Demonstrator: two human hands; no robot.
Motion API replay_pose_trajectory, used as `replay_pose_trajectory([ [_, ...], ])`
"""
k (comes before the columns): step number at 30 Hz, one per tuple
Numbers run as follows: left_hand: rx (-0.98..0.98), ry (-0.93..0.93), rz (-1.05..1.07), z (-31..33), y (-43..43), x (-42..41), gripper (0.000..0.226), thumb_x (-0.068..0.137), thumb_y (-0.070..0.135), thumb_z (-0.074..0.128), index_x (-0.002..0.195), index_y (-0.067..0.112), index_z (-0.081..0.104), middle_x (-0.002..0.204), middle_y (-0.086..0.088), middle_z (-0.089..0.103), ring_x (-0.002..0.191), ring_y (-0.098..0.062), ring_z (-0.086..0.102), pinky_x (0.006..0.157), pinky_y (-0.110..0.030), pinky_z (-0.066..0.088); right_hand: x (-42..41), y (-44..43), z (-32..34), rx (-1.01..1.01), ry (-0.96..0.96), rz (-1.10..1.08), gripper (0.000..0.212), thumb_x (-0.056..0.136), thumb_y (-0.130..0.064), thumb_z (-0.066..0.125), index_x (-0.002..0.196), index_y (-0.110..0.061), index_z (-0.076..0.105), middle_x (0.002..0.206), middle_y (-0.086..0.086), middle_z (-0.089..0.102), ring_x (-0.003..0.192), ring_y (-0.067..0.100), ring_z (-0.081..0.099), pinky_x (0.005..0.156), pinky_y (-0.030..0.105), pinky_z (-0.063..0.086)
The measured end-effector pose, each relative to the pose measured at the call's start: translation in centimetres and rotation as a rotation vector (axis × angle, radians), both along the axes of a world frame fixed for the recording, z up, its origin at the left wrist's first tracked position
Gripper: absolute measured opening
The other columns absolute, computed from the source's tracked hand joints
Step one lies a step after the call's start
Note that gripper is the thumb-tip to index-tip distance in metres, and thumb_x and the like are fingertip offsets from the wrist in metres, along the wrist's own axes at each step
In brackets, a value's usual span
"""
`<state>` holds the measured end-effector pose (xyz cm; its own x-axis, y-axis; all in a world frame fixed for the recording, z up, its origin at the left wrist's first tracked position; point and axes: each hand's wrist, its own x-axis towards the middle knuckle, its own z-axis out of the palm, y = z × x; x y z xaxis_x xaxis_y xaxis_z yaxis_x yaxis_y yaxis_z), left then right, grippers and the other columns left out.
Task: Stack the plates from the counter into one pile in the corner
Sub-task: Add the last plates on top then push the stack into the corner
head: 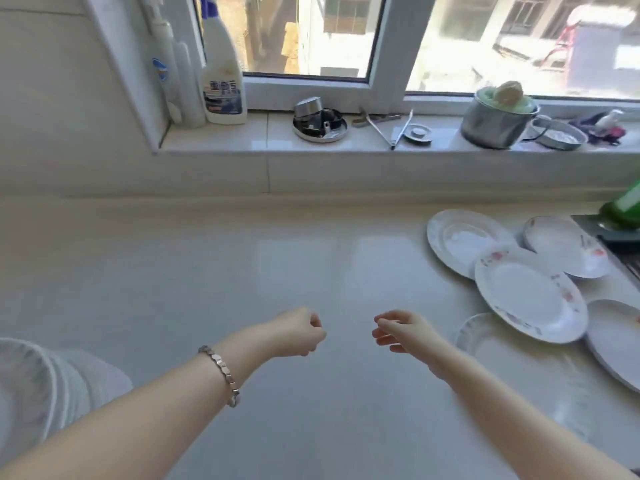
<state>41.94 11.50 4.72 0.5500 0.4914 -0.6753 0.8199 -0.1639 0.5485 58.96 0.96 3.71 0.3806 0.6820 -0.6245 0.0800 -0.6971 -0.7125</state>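
Note:
Several white plates lie spread over the right side of the counter (207,271). A floral plate (530,292) rests tilted on its neighbours. Behind it lie a grey-rimmed plate (453,237) and another floral plate (568,247). A clear-looking plate (474,332) lies in front, and one more plate (616,341) is cut by the right edge. My left hand (298,332) hovers over the middle of the counter with fingers curled in, holding nothing. My right hand (401,329) hovers beside it, fingers loosely apart and empty, just left of the plates.
The window sill holds cleaner bottles (223,81) at the left, a metal lid with parts (318,124), tongs (394,128), a steel pot (495,119) and a small sieve (561,135). A green bottle (623,206) stands by the sink edge at right.

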Motion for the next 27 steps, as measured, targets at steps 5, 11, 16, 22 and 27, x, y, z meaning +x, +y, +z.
replay_pose_trajectory([
  [5,-0.105,-0.032,0.069,-1.4,-3.6,11.4,0.013,0.093,0.018,0.039,0.098,0.015,0.05,0.081,0.002,0.059,0.078,-0.016,0.058,0.058,-0.021,0.037,12.9,-6.5,-0.9,-0.03,-0.075,-0.161,0.012,0.09,-0.014,0.052,0.098,-0.012,0.061,0.088,0.007,0.063,0.077,0.018,0.059,0.062,0.022,0.041],
  [11,-0.138,-0.059,0.181,-3.6,-7.1,21.1,0.011,0.093,0.015,0.041,0.097,0.012,0.051,0.074,0.001,0.059,0.066,-0.012,0.056,0.054,-0.021,0.035,24.8,-12.4,-2.5,-0.116,-0.171,-0.742,0.032,0.08,-0.018,0.058,0.107,0.0,0.06,0.098,0.016,0.059,0.09,0.035,0.058,0.078,0.038,0.046],
  [16,-0.175,-0.011,0.189,-4.9,-9.0,24.2,0.012,0.094,0.017,0.042,0.096,0.012,0.052,0.077,0.001,0.06,0.066,-0.011,0.057,0.056,-0.021,0.037,31.5,-14.8,-9.3,-0.017,0.147,-0.999,0.068,0.065,-0.021,0.07,0.128,-0.004,0.049,0.128,0.013,0.056,0.109,0.034,0.058,0.085,0.038,0.049],
  [22,-0.172,0.026,0.251,-5.9,-9.0,26.0,0.011,0.094,0.015,0.04,0.095,0.013,0.051,0.077,0.0,0.057,0.066,-0.013,0.053,0.056,-0.021,0.038,31.5,-12.4,-8.7,0.173,0.503,-1.213,0.051,0.09,-0.024,0.059,0.137,-0.011,0.044,0.135,0.009,0.054,0.12,0.029,0.055,0.087,0.046,0.047],
  [27,-0.141,0.065,0.235,-7.7,-9.8,27.1,0.017,0.089,0.016,0.045,0.072,0.018,0.047,0.079,-0.008,0.051,0.071,-0.019,0.046,0.059,-0.025,0.032,31.5,-12.0,-9.4,0.175,0.36,-1.219,0.061,0.081,-0.039,0.068,0.132,-0.012,0.049,0.129,0.007,0.059,0.109,0.029,0.061,0.091,0.045,0.051],
])
